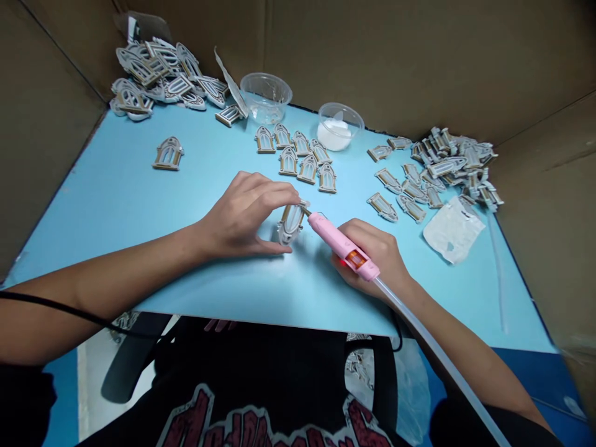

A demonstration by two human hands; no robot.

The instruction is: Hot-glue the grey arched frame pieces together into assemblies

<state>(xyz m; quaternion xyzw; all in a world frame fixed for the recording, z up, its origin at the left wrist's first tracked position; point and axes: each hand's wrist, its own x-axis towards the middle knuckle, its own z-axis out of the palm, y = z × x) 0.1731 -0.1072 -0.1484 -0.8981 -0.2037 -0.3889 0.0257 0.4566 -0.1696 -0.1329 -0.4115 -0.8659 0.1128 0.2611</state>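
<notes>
My left hand (254,214) pinches a small arched window-shaped ornament (291,225), white and brown, tilted above the blue tabletop. In my right hand (372,251) is a pink hot glue gun (339,241), its metal nozzle touching or very close to the ornament's upper edge. A long clear glue stick (433,347) runs out of the gun's rear, over my right forearm. Behind my hands lies a cluster of similar arched ornaments (307,169). One more ornament (168,154) rests by itself to the left.
Ornament piles stand at the back left (158,71) and right (454,161). Two clear plastic tubs (266,93) are at the back, one with white material (334,135). A crumpled white sheet (454,230) and a spare glue stick (498,273) lie right. Cardboard walls (395,56) enclose the table.
</notes>
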